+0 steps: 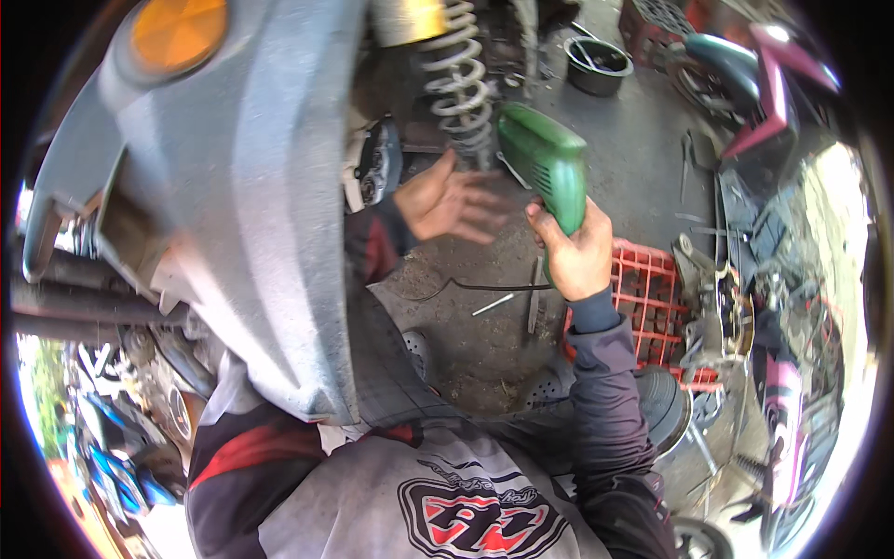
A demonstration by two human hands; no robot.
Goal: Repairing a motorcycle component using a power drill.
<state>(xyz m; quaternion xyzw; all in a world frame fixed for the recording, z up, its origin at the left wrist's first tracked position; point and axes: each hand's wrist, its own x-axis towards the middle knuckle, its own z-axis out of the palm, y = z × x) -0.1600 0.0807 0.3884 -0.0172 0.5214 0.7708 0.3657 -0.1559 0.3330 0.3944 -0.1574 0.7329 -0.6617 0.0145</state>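
Observation:
My right hand [575, 247] grips the handle of a green pistol-shaped power tool [549, 158]. Vent slots mark its body; the working end cannot be made out. To its left, my left hand [454, 200] is spread and slightly blurred, with nothing in it. That hand reaches out from behind a large grey vehicle panel [289, 186], which hides part of the left arm. Just beyond the left fingers stands a coil spring shock absorber [463, 84] with a yellow upper part.
A red plastic crate [643, 293] sits right of my right forearm, beside metal engine parts [712, 307]. A black bowl [598, 67] stands on the far floor. A dark cord [494, 286] and a thin light rod [493, 305] lie below my hands. Motorcycle bodywork [778, 88] is at far right.

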